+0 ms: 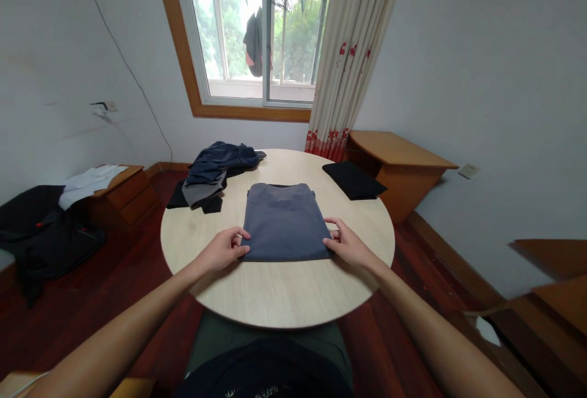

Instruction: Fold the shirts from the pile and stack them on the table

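A dark grey-blue T-shirt [287, 224], folded into a flat rectangle, lies on the round pale wooden table [284, 294] in front of me. My left hand [225, 248] is at its near left corner, closed on the edge with the thumb on top. On the opposite side, my right hand [347, 245] grips the near right corner between thumb and curled fingers, its index finger partly stretched out. The undersides of the fingers are hidden by the cloth and hands.
Crumpled dark blue and grey clothes [222, 165] lie at the table's back left. A folded black garment [354, 180] rests at the back right. Behind it stands a brown desk [403, 153] by the curtain [351, 55]. A black bag [50, 233] sits on the left floor.
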`<state>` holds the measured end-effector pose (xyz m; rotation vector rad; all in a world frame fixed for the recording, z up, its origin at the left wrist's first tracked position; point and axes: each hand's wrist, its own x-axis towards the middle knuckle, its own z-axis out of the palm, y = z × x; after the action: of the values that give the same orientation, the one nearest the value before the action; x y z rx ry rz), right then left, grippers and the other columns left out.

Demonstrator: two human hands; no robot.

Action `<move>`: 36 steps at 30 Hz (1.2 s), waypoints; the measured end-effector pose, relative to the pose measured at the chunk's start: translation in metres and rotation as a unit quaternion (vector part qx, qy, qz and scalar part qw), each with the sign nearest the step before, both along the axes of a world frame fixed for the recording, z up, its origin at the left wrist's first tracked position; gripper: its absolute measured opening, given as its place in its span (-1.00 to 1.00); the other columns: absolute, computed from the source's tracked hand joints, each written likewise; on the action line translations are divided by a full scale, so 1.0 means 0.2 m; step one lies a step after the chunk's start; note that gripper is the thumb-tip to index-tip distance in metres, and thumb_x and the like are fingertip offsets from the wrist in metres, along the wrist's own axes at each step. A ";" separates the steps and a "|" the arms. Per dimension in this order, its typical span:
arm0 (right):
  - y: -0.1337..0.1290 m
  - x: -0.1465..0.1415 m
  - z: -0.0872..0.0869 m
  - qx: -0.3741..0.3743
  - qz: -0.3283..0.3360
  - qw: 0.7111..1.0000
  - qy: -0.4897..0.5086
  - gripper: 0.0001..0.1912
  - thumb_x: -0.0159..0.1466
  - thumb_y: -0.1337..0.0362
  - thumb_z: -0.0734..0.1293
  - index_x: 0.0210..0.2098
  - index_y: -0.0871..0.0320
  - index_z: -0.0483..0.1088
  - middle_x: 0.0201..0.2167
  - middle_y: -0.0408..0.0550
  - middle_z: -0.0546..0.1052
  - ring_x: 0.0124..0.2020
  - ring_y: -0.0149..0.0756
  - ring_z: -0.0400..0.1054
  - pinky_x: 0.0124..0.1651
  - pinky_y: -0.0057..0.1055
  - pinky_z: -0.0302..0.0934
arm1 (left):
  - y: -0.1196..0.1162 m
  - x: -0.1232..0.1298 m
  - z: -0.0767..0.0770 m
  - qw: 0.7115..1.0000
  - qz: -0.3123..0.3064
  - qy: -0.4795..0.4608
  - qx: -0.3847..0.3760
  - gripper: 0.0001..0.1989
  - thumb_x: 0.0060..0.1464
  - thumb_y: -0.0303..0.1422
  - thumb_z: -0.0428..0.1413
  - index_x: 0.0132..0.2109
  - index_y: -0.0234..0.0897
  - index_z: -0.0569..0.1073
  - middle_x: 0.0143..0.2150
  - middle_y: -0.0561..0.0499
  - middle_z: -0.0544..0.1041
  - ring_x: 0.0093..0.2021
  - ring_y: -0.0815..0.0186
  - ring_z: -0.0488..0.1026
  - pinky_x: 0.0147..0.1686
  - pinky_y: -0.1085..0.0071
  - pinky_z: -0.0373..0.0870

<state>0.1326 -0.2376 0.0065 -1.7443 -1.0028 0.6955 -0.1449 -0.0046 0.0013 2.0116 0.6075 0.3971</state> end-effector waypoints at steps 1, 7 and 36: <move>-0.01 0.00 -0.01 -0.009 0.010 1.000 -0.010 -0.44 0.14 0.14 0.38 0.08 0.15 0.21 -0.54 -0.34 0.24 -0.52 -0.38 0.20 -0.41 -0.45 0.04 | -0.01 -0.01 -0.01 1.000 -0.004 0.010 0.007 -0.69 -0.05 -0.15 0.25 -0.21 -0.25 0.49 -0.52 0.18 0.30 -0.52 0.39 0.26 -0.48 0.46 0.16; -0.06 0.03 0.01 -0.009 0.056 0.997 -0.043 -0.71 0.12 0.10 0.38 -0.33 0.09 0.21 -0.54 -0.28 0.22 -0.50 -0.42 0.13 -0.43 -0.47 0.01 | -0.03 -0.06 0.04 0.993 -0.063 0.065 -0.076 -0.69 -0.10 -0.16 0.31 -0.31 -0.27 0.45 -0.58 0.18 0.32 -0.56 0.40 0.31 -0.51 0.47 0.15; 0.74 0.46 -0.14 0.038 -0.112 0.993 0.005 -0.58 0.03 0.21 0.53 -0.16 0.22 0.43 -0.55 -0.18 0.43 -0.48 -0.31 0.33 -0.39 -0.41 0.26 | 0.58 0.62 -0.11 0.962 0.179 -0.121 -0.166 -0.56 -0.23 -0.20 0.42 -0.23 -0.34 0.49 -0.41 -0.05 0.56 -0.49 0.33 0.46 -0.50 0.45 0.33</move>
<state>0.2248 -0.0887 -0.0218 -1.7523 -0.7995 0.5166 -0.0201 0.1113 -0.0217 1.5055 0.8251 0.6965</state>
